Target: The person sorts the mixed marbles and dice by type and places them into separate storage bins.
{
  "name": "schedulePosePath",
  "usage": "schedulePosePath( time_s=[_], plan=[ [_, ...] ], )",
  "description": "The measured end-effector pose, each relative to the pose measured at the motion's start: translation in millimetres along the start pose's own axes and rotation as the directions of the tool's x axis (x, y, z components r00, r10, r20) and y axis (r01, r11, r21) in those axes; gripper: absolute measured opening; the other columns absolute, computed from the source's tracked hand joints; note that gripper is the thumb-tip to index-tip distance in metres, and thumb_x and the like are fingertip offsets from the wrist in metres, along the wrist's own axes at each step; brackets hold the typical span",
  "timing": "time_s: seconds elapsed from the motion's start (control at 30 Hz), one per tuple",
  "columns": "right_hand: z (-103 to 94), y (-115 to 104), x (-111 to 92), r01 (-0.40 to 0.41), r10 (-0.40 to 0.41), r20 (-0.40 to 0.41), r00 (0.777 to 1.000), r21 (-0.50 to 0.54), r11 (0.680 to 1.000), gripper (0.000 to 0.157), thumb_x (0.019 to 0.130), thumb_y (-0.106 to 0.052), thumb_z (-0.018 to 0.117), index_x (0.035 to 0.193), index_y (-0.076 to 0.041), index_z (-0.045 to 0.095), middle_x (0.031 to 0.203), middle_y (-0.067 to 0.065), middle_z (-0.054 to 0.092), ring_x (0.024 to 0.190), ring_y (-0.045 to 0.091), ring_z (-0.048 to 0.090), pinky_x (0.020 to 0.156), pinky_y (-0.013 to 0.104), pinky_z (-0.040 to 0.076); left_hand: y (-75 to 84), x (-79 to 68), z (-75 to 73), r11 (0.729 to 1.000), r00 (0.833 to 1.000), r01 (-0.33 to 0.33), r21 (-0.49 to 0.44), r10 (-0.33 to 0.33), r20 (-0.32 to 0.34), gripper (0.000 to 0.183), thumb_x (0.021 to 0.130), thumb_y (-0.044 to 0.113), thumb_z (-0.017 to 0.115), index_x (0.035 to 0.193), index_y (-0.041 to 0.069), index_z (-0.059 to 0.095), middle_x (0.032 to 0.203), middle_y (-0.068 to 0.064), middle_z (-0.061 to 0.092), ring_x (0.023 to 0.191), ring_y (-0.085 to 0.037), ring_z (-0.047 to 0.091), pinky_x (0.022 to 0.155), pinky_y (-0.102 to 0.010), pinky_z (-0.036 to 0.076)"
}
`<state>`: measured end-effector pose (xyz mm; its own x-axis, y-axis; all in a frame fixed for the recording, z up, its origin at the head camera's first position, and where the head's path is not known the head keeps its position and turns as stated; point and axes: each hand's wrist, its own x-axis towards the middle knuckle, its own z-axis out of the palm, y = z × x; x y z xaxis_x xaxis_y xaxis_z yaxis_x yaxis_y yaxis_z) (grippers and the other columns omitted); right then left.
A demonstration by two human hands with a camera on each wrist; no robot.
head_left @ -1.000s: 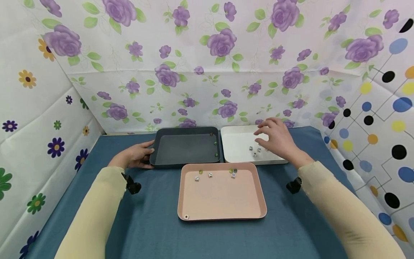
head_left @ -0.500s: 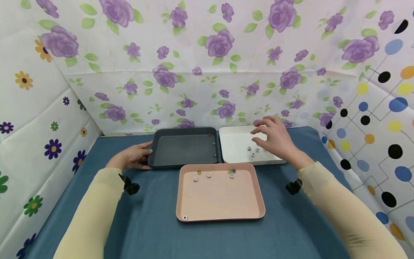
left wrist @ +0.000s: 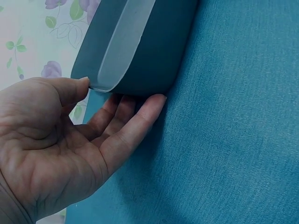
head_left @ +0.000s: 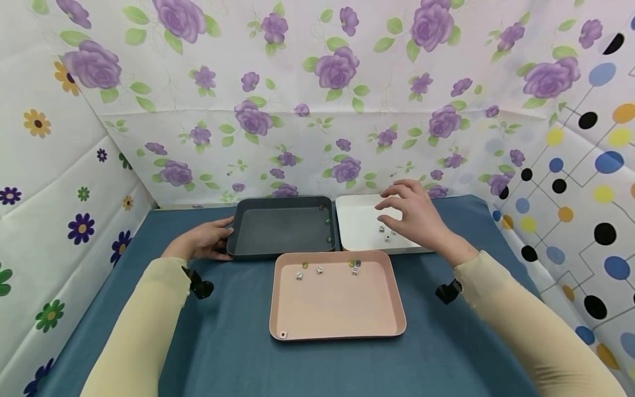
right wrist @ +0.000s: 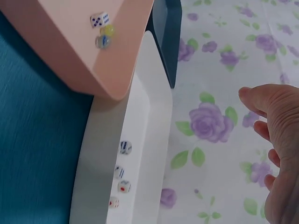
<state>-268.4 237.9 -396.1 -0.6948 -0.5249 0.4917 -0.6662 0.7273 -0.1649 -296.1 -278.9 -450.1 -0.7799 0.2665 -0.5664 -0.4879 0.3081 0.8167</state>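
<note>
My left hand (head_left: pixel 202 241) holds the near left corner of a dark grey tray (head_left: pixel 278 226). In the left wrist view, the thumb lies on the tray's rim and the curved fingers touch its outer wall. Three small marbles (head_left: pixel 328 221) lie along the tray's right side. Above the white tray (head_left: pixel 354 212) hovers my right hand (head_left: pixel 414 216), thumb and fingers apart with nothing between them. Several white dice (right wrist: pixel 124 147) sit in that tray, some hidden by the hand in the head view.
A pink tray (head_left: pixel 337 309) stands nearer, in front of the other two. Along its far side are a few dice (head_left: pixel 319 270) and glass marbles (head_left: pixel 305 265); one die (head_left: pixel 283 334) is in its near left corner. Floral sheeting (head_left: pixel 297 143) rises behind the blue cloth (head_left: pixel 223 342).
My right hand has shifted a little to the left above the white tray, still holding nothing. The left hand stays at the dark grey tray. The head view has shifted slightly.
</note>
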Motion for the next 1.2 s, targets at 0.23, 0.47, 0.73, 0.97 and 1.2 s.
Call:
schedulePosePath(
  time_s=[0.23,0.47,0.73,0.97,1.2],
  plan=[
    [-1.1,-17,6,0.065,-0.065,-0.021,0.998,0.019,0.998,0.022,0.085,-0.02,0.087,0.106,-0.015,0.08,0.124,0.01,0.065,0.136,0.038,0.042,0.111,0.061,0.033,0.1,-0.9,2.5,1.0,1.0,-0.003,0.008,0.003,-0.022,0.062,0.115,0.02,0.032,0.165,0.033,-0.002,0.157,-0.029,0.035,0.137,-0.044,0.047,0.094,-0.055,0.056],
    [2.9,-36,13,0.139,-0.135,-0.055,0.989,0.073,0.988,0.022,0.084,-0.019,0.088,0.104,-0.014,0.081,0.124,0.011,0.066,0.133,0.038,0.043,0.112,0.058,0.033,-0.1,-3.2,2.5,1.0,1.0,0.002,0.001,-0.002,-0.025,0.062,0.115,0.019,0.032,0.165,0.032,-0.002,0.157,-0.029,0.034,0.137,-0.044,0.047,0.094,-0.055,0.056],
    [6.7,-58,22,0.196,-0.191,-0.054,0.98,0.119,0.973,0.019,0.085,-0.018,0.086,0.103,-0.016,0.08,0.123,0.008,0.066,0.133,0.036,0.044,0.111,0.057,0.033,2.6,-4.6,3.1,1.0,1.0,0.001,-0.001,-0.001,-0.017,0.062,0.115,0.018,0.032,0.166,0.031,-0.001,0.155,-0.031,0.035,0.135,-0.044,0.048,0.095,-0.055,0.055],
    [9.7,-80,29,0.227,-0.228,-0.01,0.974,0.149,0.962,0.018,0.087,-0.023,0.085,0.104,-0.021,0.08,0.124,0.005,0.066,0.137,0.034,0.042,0.115,0.056,0.031,3.3,-2.8,3.6,1.0,0.999,0.006,0.005,-0.006,-0.039,0.061,0.115,0.018,0.033,0.166,0.032,0.001,0.155,-0.03,0.037,0.134,-0.044,0.049,0.092,-0.054,0.057],
    [12.4,-97,33,0.246,-0.258,0.041,0.965,0.182,0.952,0.017,0.09,-0.027,0.083,0.106,-0.024,0.079,0.128,0.002,0.063,0.139,0.035,0.04,0.116,0.056,0.03,1.7,-1.0,2.7,1.0,0.999,0.009,0.013,-0.009,-0.043,0.062,0.115,0.019,0.033,0.166,0.032,0.0,0.155,-0.03,0.037,0.133,-0.044,0.05,0.091,-0.053,0.058]
  ],
)
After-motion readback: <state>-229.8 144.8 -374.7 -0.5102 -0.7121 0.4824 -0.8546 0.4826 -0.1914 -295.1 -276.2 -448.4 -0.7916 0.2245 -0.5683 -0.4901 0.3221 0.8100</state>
